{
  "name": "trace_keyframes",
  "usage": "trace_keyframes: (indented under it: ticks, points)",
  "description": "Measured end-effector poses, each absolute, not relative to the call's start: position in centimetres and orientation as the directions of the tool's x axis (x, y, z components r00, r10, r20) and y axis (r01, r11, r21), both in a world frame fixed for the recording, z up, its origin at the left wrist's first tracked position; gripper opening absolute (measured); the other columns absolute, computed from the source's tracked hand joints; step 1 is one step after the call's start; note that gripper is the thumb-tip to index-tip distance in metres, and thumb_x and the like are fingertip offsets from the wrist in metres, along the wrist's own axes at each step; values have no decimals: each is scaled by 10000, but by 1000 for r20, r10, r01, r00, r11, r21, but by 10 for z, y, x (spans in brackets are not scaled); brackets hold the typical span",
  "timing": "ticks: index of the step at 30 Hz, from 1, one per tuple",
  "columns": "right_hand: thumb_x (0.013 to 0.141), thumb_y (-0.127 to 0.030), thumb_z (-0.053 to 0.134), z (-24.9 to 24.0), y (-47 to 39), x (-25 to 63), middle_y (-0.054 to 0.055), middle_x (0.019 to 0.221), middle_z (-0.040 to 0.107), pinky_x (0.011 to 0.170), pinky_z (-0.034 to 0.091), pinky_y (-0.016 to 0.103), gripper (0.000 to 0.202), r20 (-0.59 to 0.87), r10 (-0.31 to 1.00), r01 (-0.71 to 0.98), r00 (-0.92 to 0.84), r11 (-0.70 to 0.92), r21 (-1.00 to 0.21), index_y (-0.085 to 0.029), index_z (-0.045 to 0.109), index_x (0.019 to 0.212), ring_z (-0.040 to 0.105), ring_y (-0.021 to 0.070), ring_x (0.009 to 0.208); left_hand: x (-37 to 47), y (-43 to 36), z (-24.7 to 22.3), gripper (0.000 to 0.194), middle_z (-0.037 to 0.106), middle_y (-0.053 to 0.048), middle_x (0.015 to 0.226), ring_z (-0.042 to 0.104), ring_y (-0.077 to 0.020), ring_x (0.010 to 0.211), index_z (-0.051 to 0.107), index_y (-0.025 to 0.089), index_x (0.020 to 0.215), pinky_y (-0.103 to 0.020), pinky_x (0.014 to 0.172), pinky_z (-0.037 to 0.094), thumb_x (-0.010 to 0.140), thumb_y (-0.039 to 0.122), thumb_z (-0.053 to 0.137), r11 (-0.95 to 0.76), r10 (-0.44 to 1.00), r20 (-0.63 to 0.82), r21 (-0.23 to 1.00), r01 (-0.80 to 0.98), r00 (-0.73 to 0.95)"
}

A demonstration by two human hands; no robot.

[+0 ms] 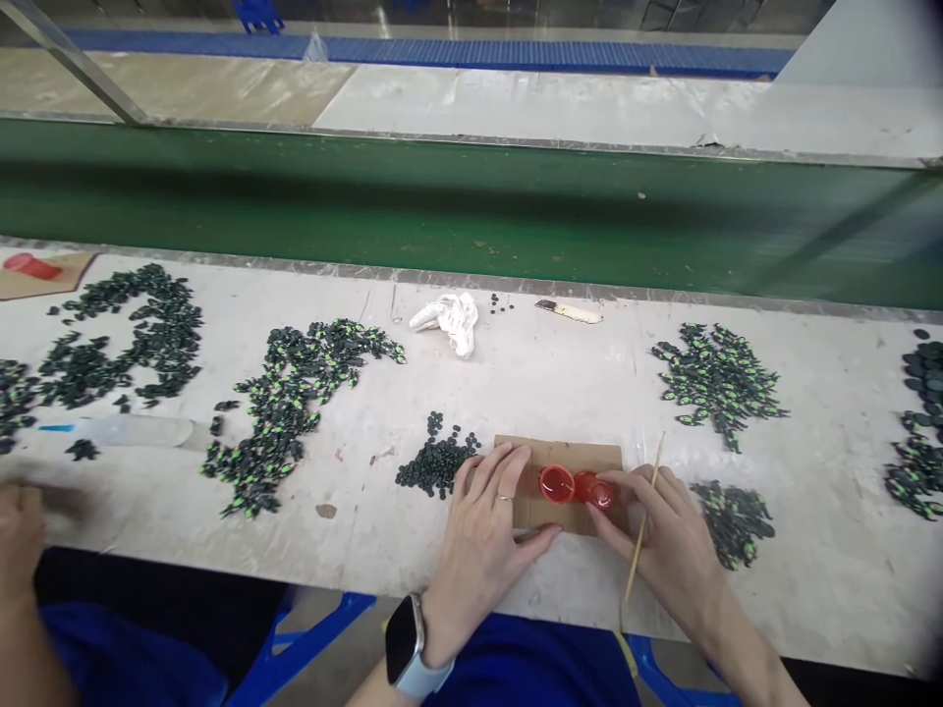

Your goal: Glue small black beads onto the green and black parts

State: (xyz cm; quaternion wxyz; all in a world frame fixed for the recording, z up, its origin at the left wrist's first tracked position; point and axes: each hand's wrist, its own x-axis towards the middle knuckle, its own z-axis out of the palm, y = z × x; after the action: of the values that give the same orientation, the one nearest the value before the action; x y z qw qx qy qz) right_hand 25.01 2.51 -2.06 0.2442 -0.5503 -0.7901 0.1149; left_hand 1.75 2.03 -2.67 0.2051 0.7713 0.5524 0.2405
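Note:
A piece of cardboard (pixel 567 454) lies in front of me with two small red plastic cups on it. The left cup (pixel 556 484) stands upright with its mouth up and something glossy inside. Beside it, the other red cup (pixel 593 490) appears tilted, pinched between the thumb and fingers of my right hand (pixel 667 525). A thin wooden stick (pixel 635 560) also sits in that hand, slanting across the fingers. My left hand (pixel 486 520) grips the cardboard at its left side, fingers on top and thumb by the lower edge. Small dark discs (pixel 438 462) are heaped just left of it.
Dark green-tipped pieces lie in piles, left (pixel 280 422) and right (pixel 722 378). A crumpled white cloth (pixel 453 322) and a knife (pixel 571 311) lie farther back. A plastic bottle (pixel 139 430) and another person's hand (pixel 21 525) are at left. A green belt (pixel 471 216) runs behind.

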Motion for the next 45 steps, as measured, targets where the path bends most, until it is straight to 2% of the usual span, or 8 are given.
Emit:
trace_keyframes:
  ticks: [8,17,25,29,33,37,41,45]
  points:
    - [988,-254,648,-10,33,262,-4,854,548,760,464,359,217,325,915,813,-240,372,-447,-192,609,1192,545,184,785,18,21,-26,840,688,-180,1413,571,-337,1390,366,148,1507,-553,1190,351,831,279,846,-314,948,151,577,754,280]
    - [984,-219,636,-9,54,251,0,966,592,821,458,402,249,136,895,811,-424,443,-383,-228,598,1229,561,213,883,17,19,-30,807,679,-166,1431,547,-326,1409,372,162,1519,-538,1212,305,863,303,821,-328,944,182,580,746,274]
    - [972,-253,692,-9,53,255,25,985,599,838,436,416,430,109,893,806,-436,441,-394,-233,529,1369,574,232,908,17,19,-31,832,677,-155,1431,544,-324,1409,386,169,1513,-522,1210,313,835,288,854,-329,944,191,599,730,269]
    - [986,-288,689,-11,51,254,10,963,583,825,431,407,362,121,899,801,-421,431,-415,-236,552,1317,572,226,894,16,20,-31,844,669,-163,1437,537,-331,1416,375,174,1518,-535,1208,314,835,284,859,-330,943,185,607,723,276]
    - [976,-266,693,-8,56,257,-6,942,585,817,431,410,233,125,894,786,-430,438,-436,-237,595,1186,567,224,874,15,20,-29,886,667,-169,1436,544,-342,1408,348,185,1527,-553,1198,327,825,287,878,-337,941,188,613,715,283]
    - [995,-237,647,7,77,256,-6,898,567,788,447,402,219,114,894,761,-434,432,-484,-264,588,1205,542,217,855,12,16,-27,922,635,-182,1464,528,-348,1415,319,187,1548,-555,1192,352,833,358,875,-336,941,201,626,704,271]
    - [972,-197,683,30,105,233,-3,1032,641,879,525,386,246,-5,842,705,-539,448,-549,-268,599,1192,594,199,984,4,13,-28,898,607,-201,1463,509,-361,1413,312,180,1550,-561,1159,404,853,351,853,-308,951,238,649,696,199]
    - [922,-186,731,40,119,195,8,1056,675,909,562,428,211,-149,755,710,-639,505,-490,-203,646,1114,642,212,1003,-6,9,-29,842,609,-190,1441,506,-368,1391,349,186,1539,-560,1136,435,867,324,837,-291,952,273,668,685,138]
